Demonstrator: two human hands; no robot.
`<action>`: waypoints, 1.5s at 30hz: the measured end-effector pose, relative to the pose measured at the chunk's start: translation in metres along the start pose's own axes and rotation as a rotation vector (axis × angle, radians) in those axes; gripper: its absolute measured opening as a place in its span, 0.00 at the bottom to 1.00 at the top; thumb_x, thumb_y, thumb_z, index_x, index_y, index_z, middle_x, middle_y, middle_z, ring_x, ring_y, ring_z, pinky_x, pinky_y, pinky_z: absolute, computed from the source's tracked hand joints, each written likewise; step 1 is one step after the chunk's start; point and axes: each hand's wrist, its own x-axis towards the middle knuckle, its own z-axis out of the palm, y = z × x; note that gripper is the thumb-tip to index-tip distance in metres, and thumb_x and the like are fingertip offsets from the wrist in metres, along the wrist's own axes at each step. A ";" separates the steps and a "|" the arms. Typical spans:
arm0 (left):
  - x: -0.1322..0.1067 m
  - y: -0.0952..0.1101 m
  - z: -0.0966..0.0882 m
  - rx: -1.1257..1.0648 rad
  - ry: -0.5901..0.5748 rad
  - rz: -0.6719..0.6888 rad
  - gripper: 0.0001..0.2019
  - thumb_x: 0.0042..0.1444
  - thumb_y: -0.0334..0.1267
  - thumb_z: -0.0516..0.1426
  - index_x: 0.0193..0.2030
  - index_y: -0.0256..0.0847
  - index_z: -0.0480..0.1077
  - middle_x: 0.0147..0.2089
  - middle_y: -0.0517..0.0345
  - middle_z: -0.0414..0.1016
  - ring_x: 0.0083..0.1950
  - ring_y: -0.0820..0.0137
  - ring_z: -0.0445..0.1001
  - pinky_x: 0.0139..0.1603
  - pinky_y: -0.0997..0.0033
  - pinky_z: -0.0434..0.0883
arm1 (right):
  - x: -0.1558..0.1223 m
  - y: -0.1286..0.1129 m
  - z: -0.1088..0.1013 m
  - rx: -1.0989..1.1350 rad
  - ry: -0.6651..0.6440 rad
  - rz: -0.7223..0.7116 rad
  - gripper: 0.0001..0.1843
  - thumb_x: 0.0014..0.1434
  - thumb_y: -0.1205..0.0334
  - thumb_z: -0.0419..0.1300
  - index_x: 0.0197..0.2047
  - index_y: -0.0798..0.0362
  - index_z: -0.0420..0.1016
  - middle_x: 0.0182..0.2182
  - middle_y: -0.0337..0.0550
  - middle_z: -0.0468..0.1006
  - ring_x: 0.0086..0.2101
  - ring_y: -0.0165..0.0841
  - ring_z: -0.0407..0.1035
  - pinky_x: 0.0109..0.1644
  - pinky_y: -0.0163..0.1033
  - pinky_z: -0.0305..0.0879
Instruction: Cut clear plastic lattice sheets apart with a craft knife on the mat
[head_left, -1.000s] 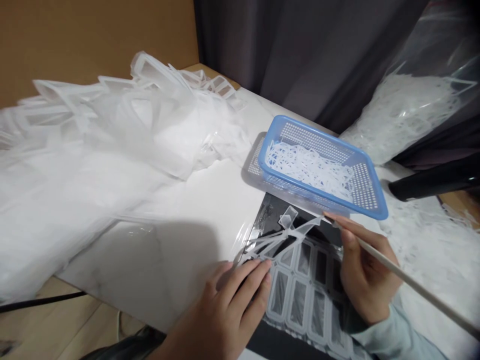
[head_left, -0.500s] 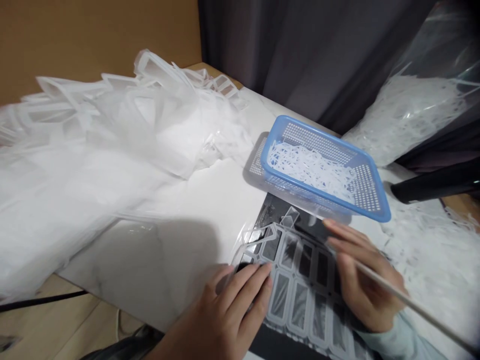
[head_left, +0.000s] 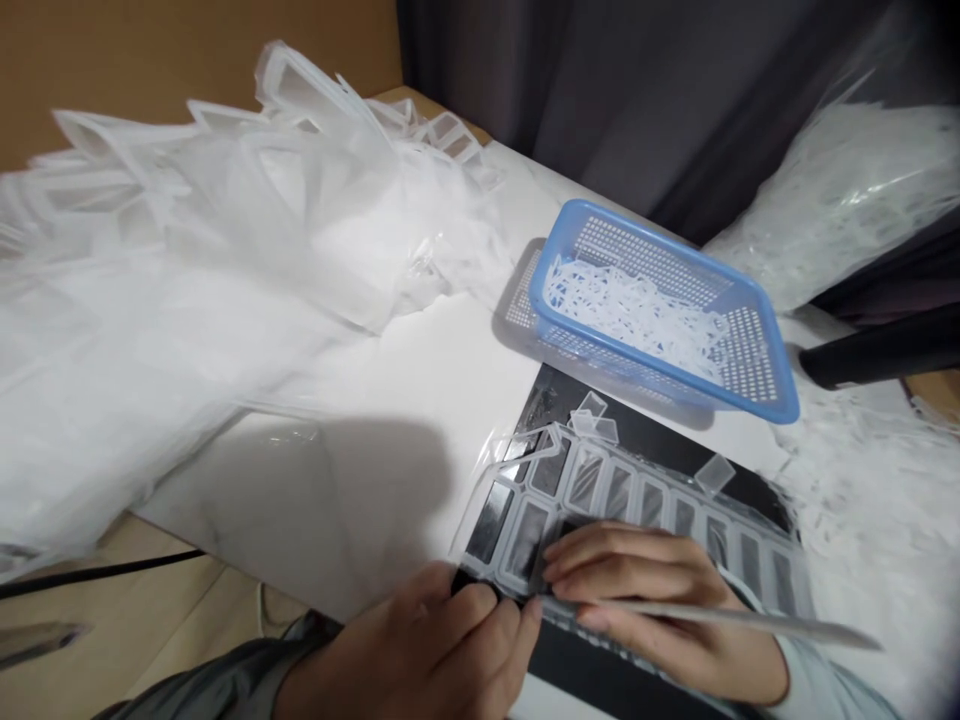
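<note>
Right hand [head_left: 664, 610]: fingers closed on slim tool [head_left: 787, 625], over windowed plastic sheet [head_left: 634, 500]. Left hand [head_left: 450, 655]: fingers curled at sheet's eight-o'clock corner, grip unclear. Blue mesh basket [head_left: 660, 358]: twelve o'clock.

I take this for a small makeshift workroom, perhaps in a home, though I can't be sure which: a dark curtain [head_left: 600, 90] hangs across the top of the frame and pale plank floor [head_left: 176, 620] shows lower left, while the marble-patterned table [head_left: 315, 500] bears heaped plastic sheets [head_left: 187, 280] at left and, right of centre, a blue basket [head_left: 660, 355] of white strips [head_left: 637, 310].
</note>
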 end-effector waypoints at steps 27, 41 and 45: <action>0.008 0.001 -0.005 -0.033 0.007 -0.078 0.10 0.68 0.26 0.51 0.41 0.35 0.74 0.38 0.59 0.76 0.39 0.69 0.70 0.47 0.57 0.66 | 0.003 -0.011 0.018 -0.730 0.128 -0.241 0.05 0.66 0.72 0.62 0.43 0.59 0.80 0.42 0.50 0.85 0.42 0.38 0.81 0.46 0.38 0.81; 0.007 -0.002 -0.003 -0.005 0.027 -0.002 0.09 0.66 0.31 0.55 0.48 0.35 0.76 0.38 0.59 0.73 0.41 0.70 0.68 0.50 0.60 0.64 | -0.014 0.032 -0.032 -0.607 0.764 0.164 0.05 0.67 0.64 0.61 0.42 0.51 0.80 0.46 0.48 0.81 0.49 0.42 0.76 0.54 0.49 0.73; 0.014 -0.003 -0.006 0.020 -0.081 -0.020 0.13 0.70 0.37 0.53 0.55 0.44 0.75 0.53 0.62 0.75 0.52 0.72 0.67 0.49 0.65 0.63 | -0.009 0.019 -0.024 -0.400 0.433 0.081 0.07 0.66 0.69 0.60 0.45 0.52 0.79 0.40 0.49 0.82 0.42 0.40 0.78 0.45 0.44 0.77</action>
